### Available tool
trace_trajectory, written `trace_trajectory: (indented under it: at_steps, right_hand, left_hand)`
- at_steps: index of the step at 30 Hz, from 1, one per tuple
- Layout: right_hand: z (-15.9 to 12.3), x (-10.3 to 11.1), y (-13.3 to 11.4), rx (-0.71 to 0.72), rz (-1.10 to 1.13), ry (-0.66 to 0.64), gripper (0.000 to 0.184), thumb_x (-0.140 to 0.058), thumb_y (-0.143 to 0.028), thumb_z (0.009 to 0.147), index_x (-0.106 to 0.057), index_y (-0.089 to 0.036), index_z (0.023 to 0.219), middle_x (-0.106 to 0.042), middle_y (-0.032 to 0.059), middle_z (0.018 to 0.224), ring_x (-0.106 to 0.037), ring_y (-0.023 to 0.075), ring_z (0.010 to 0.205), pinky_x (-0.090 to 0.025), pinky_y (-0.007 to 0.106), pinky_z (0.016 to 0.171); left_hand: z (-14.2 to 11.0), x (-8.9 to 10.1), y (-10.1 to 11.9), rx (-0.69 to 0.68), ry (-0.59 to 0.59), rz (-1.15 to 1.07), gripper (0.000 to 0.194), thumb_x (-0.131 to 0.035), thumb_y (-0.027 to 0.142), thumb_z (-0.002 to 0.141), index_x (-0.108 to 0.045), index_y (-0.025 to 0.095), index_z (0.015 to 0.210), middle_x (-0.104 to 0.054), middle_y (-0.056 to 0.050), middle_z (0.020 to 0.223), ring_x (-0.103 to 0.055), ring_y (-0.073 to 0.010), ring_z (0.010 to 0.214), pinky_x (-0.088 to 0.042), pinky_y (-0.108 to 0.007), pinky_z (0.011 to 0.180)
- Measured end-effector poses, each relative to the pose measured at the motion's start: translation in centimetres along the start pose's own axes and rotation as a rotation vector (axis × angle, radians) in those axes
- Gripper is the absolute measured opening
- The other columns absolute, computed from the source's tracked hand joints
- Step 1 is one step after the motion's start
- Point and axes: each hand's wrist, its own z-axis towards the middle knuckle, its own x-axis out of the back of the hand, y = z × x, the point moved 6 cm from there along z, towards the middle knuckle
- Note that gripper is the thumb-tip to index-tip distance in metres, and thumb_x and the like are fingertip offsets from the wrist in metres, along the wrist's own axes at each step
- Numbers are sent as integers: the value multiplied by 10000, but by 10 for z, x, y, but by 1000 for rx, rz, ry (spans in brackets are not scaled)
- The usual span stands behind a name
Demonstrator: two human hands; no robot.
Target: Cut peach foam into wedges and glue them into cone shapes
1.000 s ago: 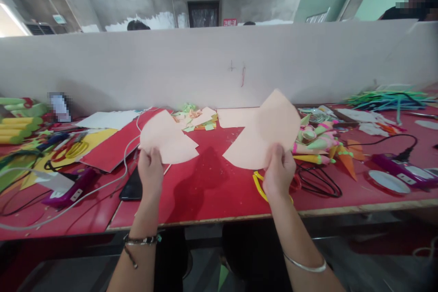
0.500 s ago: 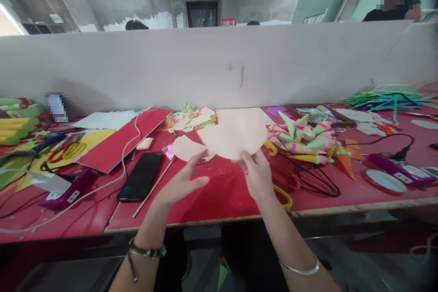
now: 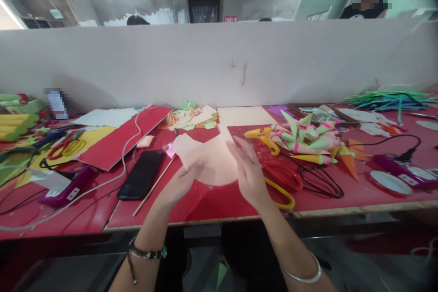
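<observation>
A pale peach sheet of paper with a rounded lower edge is between my two hands, just above the red table. My left hand grips its left edge, the fingertips smeared by motion. Along the right edge, where the paper bends upward, my right hand has its fingers pressed against it. Another pale paper piece lies beside the sheet, partly covered by it. Red-handled scissors and a yellow glue gun lie to the right of my right hand.
A black phone and a thin wooden stick lie left of my hands. Green and pink paper cones are piled at right. Purple power strips with cables stand at both sides. A white partition runs behind the table.
The rounded paper has come down and nearer to me, uncovering the glue gun. My left hand has closed on its left edge, and my right hand has turned along the right edge.
</observation>
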Motion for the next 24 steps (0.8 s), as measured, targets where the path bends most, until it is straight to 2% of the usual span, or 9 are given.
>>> trace_trajectory:
  at_steps: [2, 4, 9, 11, 14, 16, 17, 20, 24]
  right_hand:
    - [0, -8, -7, 85, 9, -138, 503, -289, -74, 836, -435, -306, 1258, -286, -4, 1394, -281, 161, 1270, -260, 362, 1049]
    - [-2, -13, -12, 133, 21, -228, 533, -304, -42, 812, -445, -312, 1249, -246, -20, 1413, -253, 165, 1281, -247, 375, 1055]
    - [-5, -19, -22, 188, -27, -321, 500, -387, -41, 777, -551, -336, 1145, -185, -54, 1438, -218, 210, 1287, -227, 436, 1043]
    - [-6, -20, -27, 193, -35, -356, 449, -423, -68, 774, -594, -337, 1090, -183, -55, 1441, -187, 235, 1296, -200, 466, 1042]
    - [-5, -19, -33, 167, 70, -399, 336, -473, -162, 782, -631, -319, 1034, -231, -39, 1425, -158, 257, 1306, -155, 475, 1051]
    - [-3, -14, -31, 83, 241, -350, 285, -471, -269, 806, -620, -303, 1047, -272, -14, 1403, -194, 254, 1297, -182, 447, 1051]
    - [-1, -10, -26, 12, 337, -283, 292, -456, -318, 819, -596, -298, 1075, -306, 5, 1380, -235, 244, 1282, -216, 429, 1043]
    - [-1, -6, 0, -278, 584, -101, 342, -450, -384, 829, -502, -274, 1149, -461, 60, 1232, -427, 209, 1150, -360, 371, 957]
    - [-10, -22, 21, -605, 775, -210, 352, -510, -411, 790, -525, -226, 1089, -599, 58, 1021, -577, 194, 898, -481, 307, 737]
  left_hand:
    - [-1, 3, -2, -12, -7, -36, 497, -611, 494, 669, -611, 143, 1022, -656, -84, 1007, -551, -235, 1016, -408, -358, 906]
    - [0, 2, -2, -49, -69, -52, 594, -673, 479, 605, -574, 146, 1088, -654, -89, 1009, -575, -246, 971, -452, -366, 847]
    - [2, -7, -2, -32, -173, -42, 496, -620, 512, 652, -641, 87, 907, -687, -93, 765, -631, -202, 674, -509, -332, 677]
    - [5, -7, -6, -7, -135, -54, 485, -572, 527, 692, -649, 91, 888, -689, -92, 793, -631, -201, 737, -499, -318, 726]
    - [9, 2, -12, 23, 63, -103, 459, -524, 523, 737, -640, 119, 920, -679, -71, 905, -602, -187, 897, -459, -272, 824]
    - [9, 4, -11, 4, 126, -103, 432, -505, 503, 763, -624, 126, 936, -682, -54, 860, -618, -172, 836, -472, -258, 785]
    - [9, 2, -9, -9, 99, -93, 421, -497, 495, 772, -619, 122, 923, -682, -47, 786, -631, -167, 746, -490, -261, 729]
    - [7, -13, -4, -15, -103, -79, 400, -474, 487, 790, -600, 113, 853, -637, -15, 606, -592, -140, 475, -493, -261, 532]
    - [3, -24, -7, 59, -234, -62, 410, -502, 507, 761, -588, 106, 768, -626, -21, 574, -586, -137, 456, -491, -256, 504]
